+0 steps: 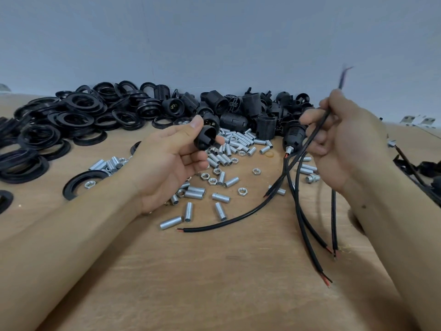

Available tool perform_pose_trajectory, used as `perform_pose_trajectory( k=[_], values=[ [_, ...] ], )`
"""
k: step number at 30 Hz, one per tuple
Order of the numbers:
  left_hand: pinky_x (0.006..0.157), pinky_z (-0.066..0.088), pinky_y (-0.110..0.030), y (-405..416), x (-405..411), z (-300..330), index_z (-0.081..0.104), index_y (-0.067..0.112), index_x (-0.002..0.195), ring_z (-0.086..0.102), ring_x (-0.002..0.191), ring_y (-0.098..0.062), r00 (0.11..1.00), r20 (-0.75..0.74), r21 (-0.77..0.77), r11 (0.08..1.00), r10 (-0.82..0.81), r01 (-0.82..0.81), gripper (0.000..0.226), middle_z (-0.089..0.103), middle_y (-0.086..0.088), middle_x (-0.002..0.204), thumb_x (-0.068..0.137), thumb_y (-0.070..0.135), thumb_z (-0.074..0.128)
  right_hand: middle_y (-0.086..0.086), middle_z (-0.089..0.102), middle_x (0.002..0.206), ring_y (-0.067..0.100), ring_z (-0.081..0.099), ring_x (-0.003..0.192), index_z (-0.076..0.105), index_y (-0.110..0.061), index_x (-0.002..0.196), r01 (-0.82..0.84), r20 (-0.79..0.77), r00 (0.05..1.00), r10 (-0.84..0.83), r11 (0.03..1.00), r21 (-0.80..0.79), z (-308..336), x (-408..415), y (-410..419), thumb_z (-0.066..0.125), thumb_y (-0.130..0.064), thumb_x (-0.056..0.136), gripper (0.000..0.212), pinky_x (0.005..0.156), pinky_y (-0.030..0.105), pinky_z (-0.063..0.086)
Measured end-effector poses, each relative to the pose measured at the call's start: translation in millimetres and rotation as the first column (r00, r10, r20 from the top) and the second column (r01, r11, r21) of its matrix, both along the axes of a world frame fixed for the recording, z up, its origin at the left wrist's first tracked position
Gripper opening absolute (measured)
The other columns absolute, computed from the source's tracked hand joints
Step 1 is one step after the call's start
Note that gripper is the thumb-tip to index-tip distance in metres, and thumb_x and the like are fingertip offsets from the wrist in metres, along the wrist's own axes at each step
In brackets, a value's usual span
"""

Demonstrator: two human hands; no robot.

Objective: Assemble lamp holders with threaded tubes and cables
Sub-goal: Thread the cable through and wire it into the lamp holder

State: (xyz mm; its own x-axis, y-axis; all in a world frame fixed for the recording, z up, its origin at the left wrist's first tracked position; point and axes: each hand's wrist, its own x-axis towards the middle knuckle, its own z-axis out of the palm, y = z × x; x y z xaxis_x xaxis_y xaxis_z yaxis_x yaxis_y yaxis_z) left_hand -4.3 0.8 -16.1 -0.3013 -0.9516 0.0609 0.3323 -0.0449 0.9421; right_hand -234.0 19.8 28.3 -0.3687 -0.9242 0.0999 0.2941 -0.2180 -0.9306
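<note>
left hand (pixel 167 161) grips lamp-holder cap (pixel 205 137) | right hand (pixel 343 139) pinches cable (pixel 310 142), axis 1-to-7 o'clock | wooden tabletop (pixel 214 271), grey wall (pixel 214 39)

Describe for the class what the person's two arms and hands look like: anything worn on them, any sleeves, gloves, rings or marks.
Both forearms are bare up to the frame edge; no sleeves show. The left hand and right hand wear no gloves, and no rings, watch or bands are visible. A small dark spot sits on the right forearm.

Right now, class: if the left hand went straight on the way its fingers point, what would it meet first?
The left hand, holding a black cap, points up and right. Probably the metal tubes first, then the black holders; depth is unclear.
</note>
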Motion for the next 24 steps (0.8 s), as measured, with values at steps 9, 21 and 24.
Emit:
perform_pose_trajectory(
  k=[9, 21, 24],
  values=[
    [0.064, 0.057, -0.027, 4.5, -0.6, 4.3, 0.064, 0.01, 0.098, 0.065, 0.065, -0.015, 0.995, -0.08, 0.096, 0.993, -0.056, 0.064, 0.021, 0.068, -0.01, 0.094, 0.092, 0.028, 0.056, 0.002, 0.062, 0.056, 0.011, 0.048, 0.042, 0.045, -0.013, 0.087, 0.01, 0.225, 0.974, 0.032, 0.982, -0.186, 3.9, 5.3, 4.1, 0.034, -0.026, 0.107, 0.027, 0.041, 0.018, 0.038],
    [0.068, 0.058, -0.029, 8.8, -0.7, 3.1, 0.068, 0.006, 0.108, 0.071, 0.074, -0.021, 0.976, -0.095, 0.036, 0.98, -0.194, 0.198, 0.031, 0.068, -0.018, 0.109, 0.089, 0.025, 0.054, 0.008, 0.064, 0.06, 0.015, 0.05, 0.043, 0.046, -0.009, 0.09, 0.075, 0.118, 0.992, -0.051, 0.976, -0.205, -4.2, 20.8, 8.8, 0.039, -0.024, 0.106, 0.023, 0.043, 0.022, 0.041],
    [0.068, 0.059, -0.028, 9.2, -1.8, 3.8, 0.068, 0.007, 0.107, 0.072, 0.076, -0.021, 0.978, -0.08, 0.019, 0.981, -0.191, 0.193, 0.03, 0.071, -0.018, 0.107, 0.089, 0.027, 0.054, 0.009, 0.067, 0.062, 0.017, 0.053, 0.044, 0.047, -0.008, 0.091, 0.098, 0.062, 0.994, -0.084, 0.961, -0.258, -2.4, 22.4, 12.7, 0.042, -0.025, 0.105, 0.023, 0.045, 0.023, 0.045]
  ],
)
